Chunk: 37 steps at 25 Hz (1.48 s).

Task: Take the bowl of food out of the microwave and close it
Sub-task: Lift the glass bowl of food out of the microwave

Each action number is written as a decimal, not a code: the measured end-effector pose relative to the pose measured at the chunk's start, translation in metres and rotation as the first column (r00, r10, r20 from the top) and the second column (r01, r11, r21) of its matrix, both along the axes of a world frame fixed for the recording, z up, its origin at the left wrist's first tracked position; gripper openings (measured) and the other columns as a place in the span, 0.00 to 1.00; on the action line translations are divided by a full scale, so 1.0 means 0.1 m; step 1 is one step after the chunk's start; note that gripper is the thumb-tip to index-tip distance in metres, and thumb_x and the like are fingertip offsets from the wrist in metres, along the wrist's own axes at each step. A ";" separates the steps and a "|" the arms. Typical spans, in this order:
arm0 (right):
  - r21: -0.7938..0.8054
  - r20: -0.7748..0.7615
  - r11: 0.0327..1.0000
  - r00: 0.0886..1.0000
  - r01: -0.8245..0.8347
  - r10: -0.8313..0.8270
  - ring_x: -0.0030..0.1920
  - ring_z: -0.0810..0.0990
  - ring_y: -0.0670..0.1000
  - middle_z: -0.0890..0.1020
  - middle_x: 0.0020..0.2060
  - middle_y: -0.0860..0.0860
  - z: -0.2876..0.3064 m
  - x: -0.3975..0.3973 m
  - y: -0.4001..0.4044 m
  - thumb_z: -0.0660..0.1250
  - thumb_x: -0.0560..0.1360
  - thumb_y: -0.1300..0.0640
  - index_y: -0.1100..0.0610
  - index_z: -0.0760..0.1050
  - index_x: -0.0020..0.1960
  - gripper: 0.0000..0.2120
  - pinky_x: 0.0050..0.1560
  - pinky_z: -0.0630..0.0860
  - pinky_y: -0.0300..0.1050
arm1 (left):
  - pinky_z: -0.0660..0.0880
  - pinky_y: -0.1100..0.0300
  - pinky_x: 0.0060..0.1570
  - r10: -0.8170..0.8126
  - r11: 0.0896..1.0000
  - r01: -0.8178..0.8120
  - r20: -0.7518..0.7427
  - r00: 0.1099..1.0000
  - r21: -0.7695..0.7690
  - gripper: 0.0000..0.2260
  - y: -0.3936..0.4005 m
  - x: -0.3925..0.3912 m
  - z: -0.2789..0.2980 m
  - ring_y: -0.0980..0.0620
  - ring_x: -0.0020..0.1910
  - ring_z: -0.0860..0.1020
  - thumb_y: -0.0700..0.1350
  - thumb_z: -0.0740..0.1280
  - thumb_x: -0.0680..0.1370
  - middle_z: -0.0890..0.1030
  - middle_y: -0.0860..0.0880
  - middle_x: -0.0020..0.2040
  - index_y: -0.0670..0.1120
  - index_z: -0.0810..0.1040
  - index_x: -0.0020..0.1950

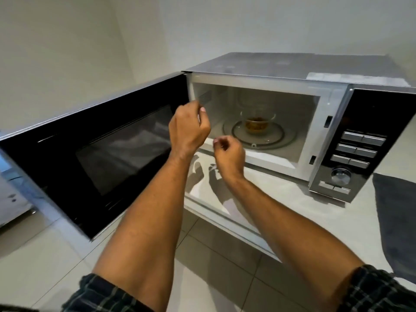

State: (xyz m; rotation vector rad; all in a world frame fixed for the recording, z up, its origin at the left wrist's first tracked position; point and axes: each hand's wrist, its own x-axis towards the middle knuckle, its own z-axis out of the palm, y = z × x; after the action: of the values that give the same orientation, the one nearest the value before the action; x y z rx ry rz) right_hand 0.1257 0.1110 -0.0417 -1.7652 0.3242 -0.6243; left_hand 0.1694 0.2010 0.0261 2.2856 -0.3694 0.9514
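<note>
Microwave [265, 66] sits on the white counter [315, 212], back against the wall, its front set back from the counter's near edge. Door [94, 145] is swung fully open to the left, hinged at the cavity's left edge, dark window facing me. Bowl [257, 123] is still inside: clear glass, brownish food in the bottom, standing upright at the centre of the glass turntable [258, 137], well back from the cavity's front lip. Both my hands are up in front of the opening, neither touching the bowl nor anything else I can see. Left hand [189, 129] is at the cavity's left front edge, just beside the hinge side, fingers curled in loosely with thumb near the index tip, holding nothing. Right hand [229, 155] is lower, over the front lip of the cavity floor, left of the turntable, fingers also curled into a loose half-fist, empty. The two hands are near each other but apart, left higher than right. Their shadows fall on the cavity floor and lip below. Control panel [360, 143] is on the microwave's right side: rows of silver buttons, a round dial [341, 176] beneath them. A dark grey cloth [396, 224] lies on the counter right of the microwave, running toward the counter's near right edge. My plaid sleeves [378, 291] are pushed up above the elbows.
</note>
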 end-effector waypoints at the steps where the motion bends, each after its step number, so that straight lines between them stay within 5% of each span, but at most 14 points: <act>1: -0.025 0.039 0.994 0.993 0.111 -0.110 0.50 0.80 0.49 0.79 0.53 0.50 0.06 0.03 -0.21 0.69 0.78 0.55 0.54 0.80 0.52 0.05 0.50 0.77 0.41 | 0.71 0.55 0.40 -0.029 0.995 0.019 -0.102 0.994 -0.100 0.11 -0.15 0.08 -0.09 0.41 0.45 0.80 0.49 0.61 0.79 0.83 0.43 0.44 0.44 0.79 0.47; 5: 0.040 -0.018 0.948 0.948 0.317 -0.317 0.55 0.78 0.53 0.79 0.58 0.55 0.18 0.25 -0.94 0.68 0.78 0.55 0.58 0.79 0.55 0.09 0.55 0.74 0.42 | 0.68 0.60 0.47 -0.207 0.890 0.032 -0.339 0.918 -0.455 0.13 -0.68 0.46 -0.33 0.44 0.53 0.80 0.51 0.61 0.81 0.84 0.45 0.52 0.45 0.81 0.56; 7: 0.138 -0.066 0.938 0.947 0.319 -0.313 0.59 0.79 0.56 0.81 0.62 0.58 0.26 0.43 -1.21 0.66 0.79 0.56 0.57 0.79 0.54 0.08 0.58 0.74 0.45 | 0.67 0.57 0.48 -0.314 0.802 -0.010 -0.436 0.843 -0.597 0.12 -0.93 0.66 -0.42 0.45 0.49 0.78 0.52 0.61 0.81 0.80 0.49 0.46 0.46 0.80 0.51; 10: 0.159 -0.115 0.932 0.944 0.326 -0.310 0.73 0.70 0.57 0.70 0.75 0.55 0.38 0.73 -1.52 0.61 0.82 0.49 0.56 0.66 0.77 0.25 0.71 0.66 0.47 | 0.69 0.53 0.50 -0.468 0.664 -0.090 -0.507 0.724 -0.743 0.10 -1.27 0.91 -0.44 0.52 0.40 0.74 0.54 0.60 0.81 0.77 0.51 0.45 0.51 0.76 0.46; 13: 0.248 -0.152 0.922 0.952 0.297 -0.266 0.74 0.69 0.59 0.69 0.76 0.56 0.31 0.97 -1.62 0.56 0.84 0.44 0.56 0.61 0.80 0.28 0.72 0.64 0.51 | 0.71 0.54 0.59 -0.505 0.712 0.018 -0.493 0.709 -0.702 0.18 -1.49 1.19 -0.47 0.45 0.52 0.79 0.57 0.54 0.84 0.81 0.45 0.55 0.50 0.79 0.52; 18: 0.278 -0.182 0.929 0.963 0.245 -0.199 0.68 0.74 0.59 0.75 0.70 0.57 0.14 1.20 -1.58 0.51 0.84 0.40 0.56 0.67 0.76 0.28 0.71 0.68 0.55 | 0.69 0.54 0.58 -0.598 0.679 0.097 -0.471 0.648 -0.728 0.20 -1.71 1.29 -0.65 0.46 0.54 0.78 0.60 0.50 0.85 0.81 0.45 0.57 0.53 0.76 0.46; 24: 0.344 -0.176 0.910 0.968 0.231 -0.179 0.65 0.76 0.59 0.76 0.69 0.57 0.15 1.21 -1.49 0.52 0.85 0.43 0.55 0.63 0.77 0.26 0.46 0.66 0.41 | 0.75 0.47 0.61 -0.597 0.618 0.060 -0.419 0.685 -0.784 0.21 -1.77 1.24 -0.64 0.39 0.54 0.81 0.59 0.49 0.85 0.83 0.41 0.50 0.54 0.73 0.41; 29: 0.437 -0.149 0.880 0.980 0.186 -0.133 0.64 0.77 0.61 0.78 0.67 0.59 0.35 1.07 -1.25 0.55 0.84 0.46 0.57 0.69 0.72 0.22 0.67 0.73 0.54 | 0.77 0.51 0.56 -0.427 0.703 -0.060 -0.488 0.761 -0.709 0.24 -1.61 1.10 -0.50 0.42 0.51 0.82 0.60 0.49 0.84 0.84 0.44 0.51 0.49 0.80 0.46; 32: 0.467 -0.172 0.874 0.983 0.135 -0.060 0.62 0.79 0.59 0.81 0.63 0.56 0.36 0.81 -1.05 0.56 0.82 0.47 0.55 0.76 0.66 0.19 0.68 0.74 0.58 | 0.68 0.61 0.39 -0.295 0.740 -0.142 -0.507 0.810 -0.657 0.26 -1.42 0.81 -0.45 0.49 0.40 0.78 0.62 0.48 0.84 0.81 0.50 0.44 0.49 0.79 0.45; 34: 0.470 -0.208 0.879 0.978 0.077 0.026 0.60 0.81 0.59 0.82 0.60 0.57 0.36 0.59 -0.94 0.56 0.81 0.48 0.57 0.78 0.63 0.19 0.65 0.76 0.59 | 0.67 0.57 0.44 -0.208 0.770 -0.167 -0.490 0.846 -0.616 0.27 -1.29 0.56 -0.46 0.49 0.43 0.76 0.59 0.47 0.85 0.79 0.49 0.46 0.46 0.81 0.54; 37: 0.427 -0.224 0.904 0.972 0.033 0.070 0.70 0.73 0.59 0.73 0.72 0.56 0.35 0.28 -0.83 0.55 0.82 0.43 0.55 0.63 0.76 0.27 0.71 0.69 0.62 | 0.67 0.55 0.48 -0.144 0.788 -0.180 -0.460 0.876 -0.589 0.29 -1.12 0.22 -0.45 0.48 0.49 0.76 0.59 0.46 0.85 0.81 0.47 0.50 0.45 0.82 0.59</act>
State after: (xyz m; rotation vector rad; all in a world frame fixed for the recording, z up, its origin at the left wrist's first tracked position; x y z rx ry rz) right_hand 0.1540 0.0279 -0.0064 -1.4113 0.5628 -0.2971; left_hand 0.1919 0.0895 -0.0192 1.8080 0.1765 0.3770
